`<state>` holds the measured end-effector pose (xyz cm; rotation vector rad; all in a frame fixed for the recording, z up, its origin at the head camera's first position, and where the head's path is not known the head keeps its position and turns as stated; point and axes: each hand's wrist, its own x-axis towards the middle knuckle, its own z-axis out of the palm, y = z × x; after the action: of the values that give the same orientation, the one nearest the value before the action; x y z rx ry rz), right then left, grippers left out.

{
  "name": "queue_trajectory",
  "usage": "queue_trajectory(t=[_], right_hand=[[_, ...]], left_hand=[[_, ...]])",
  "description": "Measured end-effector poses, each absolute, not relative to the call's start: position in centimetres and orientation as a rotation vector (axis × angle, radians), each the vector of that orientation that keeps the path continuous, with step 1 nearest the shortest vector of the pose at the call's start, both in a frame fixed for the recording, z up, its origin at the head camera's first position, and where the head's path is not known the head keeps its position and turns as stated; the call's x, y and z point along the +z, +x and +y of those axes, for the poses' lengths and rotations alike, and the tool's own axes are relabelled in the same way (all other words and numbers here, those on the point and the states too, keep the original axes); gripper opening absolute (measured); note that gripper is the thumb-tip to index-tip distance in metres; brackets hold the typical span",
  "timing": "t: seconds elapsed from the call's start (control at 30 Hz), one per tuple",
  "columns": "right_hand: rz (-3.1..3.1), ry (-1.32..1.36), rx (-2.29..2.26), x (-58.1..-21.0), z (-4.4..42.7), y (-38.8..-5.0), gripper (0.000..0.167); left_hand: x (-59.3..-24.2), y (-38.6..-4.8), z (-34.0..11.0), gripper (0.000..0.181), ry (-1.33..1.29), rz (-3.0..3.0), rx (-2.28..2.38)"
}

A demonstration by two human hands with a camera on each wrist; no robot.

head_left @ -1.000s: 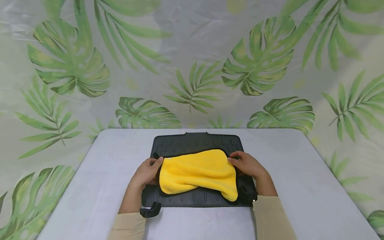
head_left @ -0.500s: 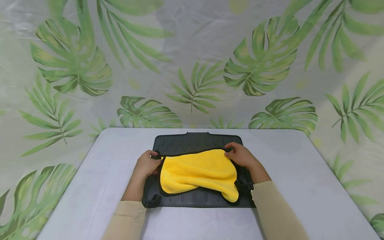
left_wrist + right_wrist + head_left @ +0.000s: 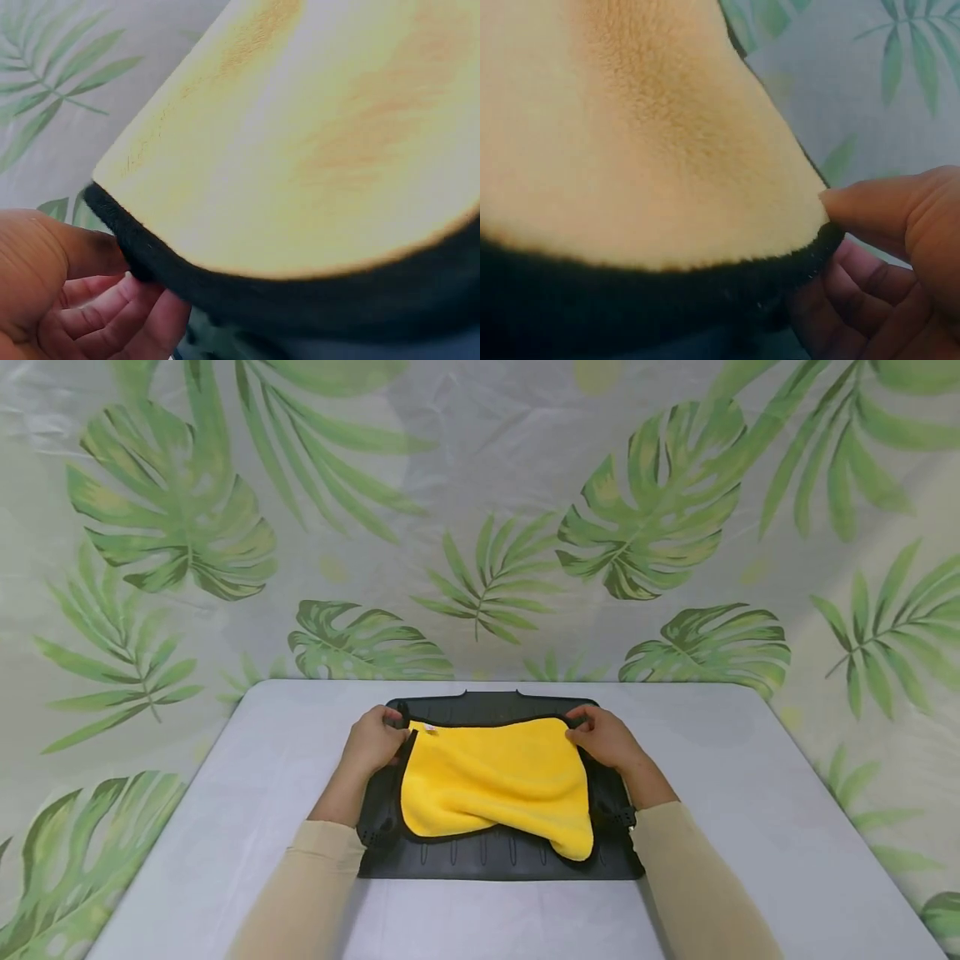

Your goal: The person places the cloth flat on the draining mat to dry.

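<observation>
A yellow plush cloth (image 3: 495,777) with a black border hangs between both hands in the head view, over a black ribbed mat. My left hand (image 3: 375,739) pinches its far left corner; in the left wrist view the thumb and fingers grip the dark edge of the cloth (image 3: 285,172). At the far right corner my right hand (image 3: 606,739) pinches the border, thumb on the yellow side in the right wrist view, where the cloth (image 3: 652,150) fills much of the picture. A small white label (image 3: 429,727) shows near the cloth's left corner. The near edge sags unevenly, lowest at the right.
The black mat (image 3: 480,864) lies on a white-covered table (image 3: 750,827), its raised tab at the far edge. Behind the table hangs a leaf-patterned curtain (image 3: 480,485). Black wrist bands sit beside both sleeves.
Both hands have moved away from me and up, bringing the cloth's far edge with them. My left hand has shifted its grip at the left corner, and the label has come into sight.
</observation>
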<state>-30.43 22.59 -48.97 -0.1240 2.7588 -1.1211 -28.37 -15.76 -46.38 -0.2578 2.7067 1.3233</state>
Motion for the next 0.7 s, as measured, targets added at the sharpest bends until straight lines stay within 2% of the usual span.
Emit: queue_trajectory(t=[0.4,0.7], right_hand=[[2.734,-0.079,-1.097,-48.4,23.1,-32.6,0.041],[2.724,0.003,-1.051,-48.7,23.3,-33.3,0.049]], left_hand=[[-46.1,-32.8,-15.2,0.036,-0.226,2.751,1.187],[-46.3,-32.9,-14.7,0.039,-0.249,2.756,1.084]])
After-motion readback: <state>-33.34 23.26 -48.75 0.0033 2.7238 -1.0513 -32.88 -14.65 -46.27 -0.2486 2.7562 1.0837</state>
